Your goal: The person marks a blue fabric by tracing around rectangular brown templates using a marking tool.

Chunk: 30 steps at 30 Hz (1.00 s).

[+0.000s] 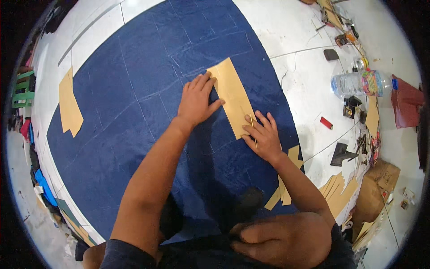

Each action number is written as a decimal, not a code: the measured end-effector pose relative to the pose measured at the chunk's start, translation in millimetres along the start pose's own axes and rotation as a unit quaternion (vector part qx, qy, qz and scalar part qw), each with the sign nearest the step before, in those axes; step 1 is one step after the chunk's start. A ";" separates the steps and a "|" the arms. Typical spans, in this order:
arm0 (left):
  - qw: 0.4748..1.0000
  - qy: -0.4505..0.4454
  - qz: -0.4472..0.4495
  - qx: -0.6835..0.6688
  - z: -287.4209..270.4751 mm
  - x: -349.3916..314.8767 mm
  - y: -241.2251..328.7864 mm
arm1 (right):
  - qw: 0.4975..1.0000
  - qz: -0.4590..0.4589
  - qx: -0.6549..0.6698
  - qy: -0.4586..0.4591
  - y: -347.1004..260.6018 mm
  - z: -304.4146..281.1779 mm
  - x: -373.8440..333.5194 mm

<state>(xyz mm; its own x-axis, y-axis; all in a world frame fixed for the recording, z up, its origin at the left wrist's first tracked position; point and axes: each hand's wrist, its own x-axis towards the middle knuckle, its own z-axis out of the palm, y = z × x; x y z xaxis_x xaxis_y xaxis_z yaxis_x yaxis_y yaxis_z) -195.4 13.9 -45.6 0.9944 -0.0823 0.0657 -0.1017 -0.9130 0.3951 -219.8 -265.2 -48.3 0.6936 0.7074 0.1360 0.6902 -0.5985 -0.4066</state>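
A large dark blue cloth [134, 148], marked with pale chalk-like lines, is spread over the floor. On it lies a long tan card pattern piece [231, 92], tilted slightly. My left hand [197, 99] rests flat along the card's left edge, fingers apart, the fingertips touching its upper left corner. At the card's lower right end is my right hand [265, 138], its fingertips on the edge. Between those fingers sits a thin yellowish pencil-like stick [253, 131]; its exact kind is unclear.
Another tan card piece [70, 105] lies at the cloth's left edge. Several card strips [286, 181] rest near my right forearm. On the white tiles at right are a plastic bottle [360, 84], a red lighter-like object [326, 123], a black tool-like piece [341, 154] and brown paper [380, 179].
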 end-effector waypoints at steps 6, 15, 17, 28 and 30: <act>1.000 -0.010 -0.013 -0.007 -0.3 0.9 4.9 | 1.000 0.001 -0.004 0.003 0.9 1.0 -2.1; 1.000 -0.015 -0.015 -0.013 -0.9 1.6 3.1 | 1.000 0.004 -0.009 -0.013 1.3 -0.7 -0.4; 1.000 -0.014 -0.012 -0.019 -0.8 2.5 2.9 | 1.000 0.005 -0.006 -0.012 0.8 -1.8 1.0; 0.986 -0.154 -0.055 0.039 -30.2 24.2 26.8 | 1.000 0.008 -0.008 -0.010 0.1 -1.4 -0.9; 0.979 -0.184 -0.051 0.064 -38.9 34.8 35.7 | 1.000 0.011 -0.008 -0.008 0.8 -1.6 -1.9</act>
<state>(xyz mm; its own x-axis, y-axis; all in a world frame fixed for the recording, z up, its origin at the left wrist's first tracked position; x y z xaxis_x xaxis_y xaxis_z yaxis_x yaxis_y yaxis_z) -165.5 -6.1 6.4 0.9443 -0.1040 -0.3123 -0.0197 -0.9649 0.2619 -220.3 -267.6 -47.4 0.7048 0.7002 0.1137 0.6788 -0.6193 -0.3946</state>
